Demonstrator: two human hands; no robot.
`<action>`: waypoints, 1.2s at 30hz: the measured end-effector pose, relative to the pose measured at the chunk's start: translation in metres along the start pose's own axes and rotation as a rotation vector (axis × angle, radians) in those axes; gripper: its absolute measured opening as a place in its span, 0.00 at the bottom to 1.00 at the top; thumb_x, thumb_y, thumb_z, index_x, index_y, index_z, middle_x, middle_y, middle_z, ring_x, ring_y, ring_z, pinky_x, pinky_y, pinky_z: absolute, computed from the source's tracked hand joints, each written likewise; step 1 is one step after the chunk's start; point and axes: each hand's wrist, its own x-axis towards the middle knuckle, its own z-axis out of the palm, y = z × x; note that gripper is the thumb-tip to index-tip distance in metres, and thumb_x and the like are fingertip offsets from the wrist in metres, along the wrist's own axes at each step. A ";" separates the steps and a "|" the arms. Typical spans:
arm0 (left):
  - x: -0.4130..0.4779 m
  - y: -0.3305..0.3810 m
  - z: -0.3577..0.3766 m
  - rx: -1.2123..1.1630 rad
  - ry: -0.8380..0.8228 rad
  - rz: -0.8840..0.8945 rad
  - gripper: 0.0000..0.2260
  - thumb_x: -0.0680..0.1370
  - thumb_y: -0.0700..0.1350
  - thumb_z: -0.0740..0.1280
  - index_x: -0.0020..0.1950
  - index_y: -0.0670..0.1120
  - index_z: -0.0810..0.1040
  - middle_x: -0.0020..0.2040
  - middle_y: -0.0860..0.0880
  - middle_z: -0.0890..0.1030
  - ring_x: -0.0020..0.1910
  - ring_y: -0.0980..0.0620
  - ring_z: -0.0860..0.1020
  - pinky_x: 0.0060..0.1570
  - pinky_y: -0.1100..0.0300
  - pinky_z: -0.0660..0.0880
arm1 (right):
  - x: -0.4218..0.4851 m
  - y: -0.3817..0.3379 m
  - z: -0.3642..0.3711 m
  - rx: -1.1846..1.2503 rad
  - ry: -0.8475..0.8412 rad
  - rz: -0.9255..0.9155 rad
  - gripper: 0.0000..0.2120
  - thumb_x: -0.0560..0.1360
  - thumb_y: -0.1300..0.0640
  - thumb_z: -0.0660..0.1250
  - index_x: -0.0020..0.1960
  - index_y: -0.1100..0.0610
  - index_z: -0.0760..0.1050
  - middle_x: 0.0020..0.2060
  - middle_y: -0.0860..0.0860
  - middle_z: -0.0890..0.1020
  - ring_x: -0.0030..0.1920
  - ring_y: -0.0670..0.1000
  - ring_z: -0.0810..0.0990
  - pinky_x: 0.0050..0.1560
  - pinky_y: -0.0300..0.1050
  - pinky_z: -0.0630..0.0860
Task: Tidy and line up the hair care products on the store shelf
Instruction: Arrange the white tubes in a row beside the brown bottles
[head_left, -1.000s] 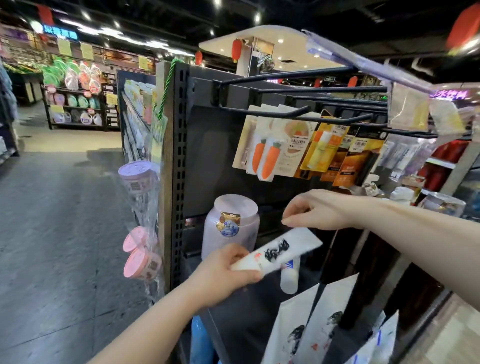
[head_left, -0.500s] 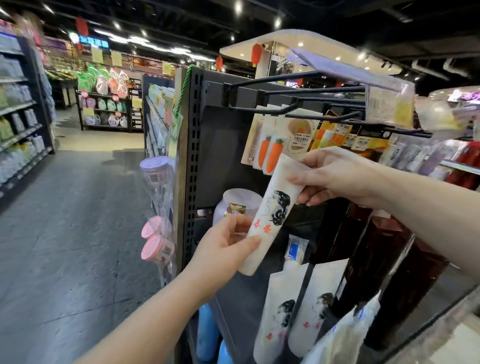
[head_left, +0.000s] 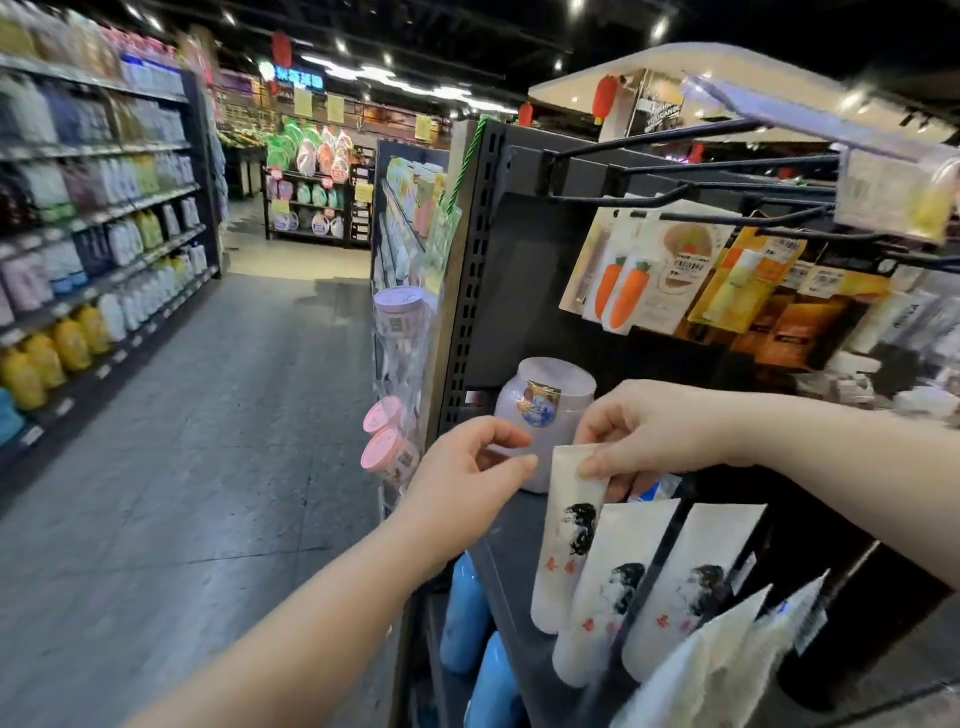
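A white tube (head_left: 563, 540) printed with a black-haired head and red characters stands cap-down at the left end of a row on the dark shelf (head_left: 506, 566). My right hand (head_left: 644, 434) pinches its flat top edge. Two matching white tubes (head_left: 608, 592) (head_left: 685, 587) stand just right of it. My left hand (head_left: 467, 473) hovers just left of the tube, fingers loosely curled, holding nothing. A pale lilac jar (head_left: 540, 400) with a gold and blue sticker stands behind both hands.
Carrot-printed and orange packets (head_left: 654, 270) hang from black hooks (head_left: 701, 171) above. More white tubes (head_left: 727, 660) lean at lower right; blue bottles (head_left: 467, 613) stand on the shelf below. Pink-lidded tubs (head_left: 387, 441) hang at the rack's end. The aisle floor (head_left: 208, 441) stretches left, past bottle shelves (head_left: 93, 249).
The tube went from held up high in both hands down into the row, upright at its left end. My left hand has let go of it; my right still pinches the top.
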 end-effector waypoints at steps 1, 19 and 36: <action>-0.001 -0.001 0.000 0.007 -0.002 -0.009 0.05 0.75 0.43 0.67 0.49 0.51 0.78 0.52 0.42 0.80 0.50 0.44 0.79 0.48 0.55 0.78 | 0.000 0.000 0.001 0.007 -0.010 0.007 0.02 0.76 0.57 0.66 0.45 0.52 0.77 0.39 0.48 0.83 0.41 0.48 0.84 0.43 0.41 0.80; 0.002 -0.007 0.004 0.032 -0.057 -0.017 0.04 0.75 0.46 0.68 0.48 0.55 0.77 0.49 0.49 0.81 0.52 0.49 0.79 0.52 0.55 0.77 | -0.003 -0.003 0.005 0.027 0.040 0.052 0.03 0.75 0.59 0.66 0.43 0.53 0.75 0.42 0.52 0.83 0.46 0.52 0.85 0.46 0.42 0.81; 0.017 -0.009 0.012 0.037 -0.164 0.061 0.04 0.74 0.43 0.68 0.46 0.52 0.81 0.45 0.48 0.84 0.47 0.49 0.81 0.51 0.54 0.78 | 0.001 0.007 -0.006 0.032 -0.015 0.043 0.05 0.76 0.52 0.64 0.50 0.50 0.77 0.46 0.48 0.82 0.45 0.45 0.83 0.44 0.37 0.79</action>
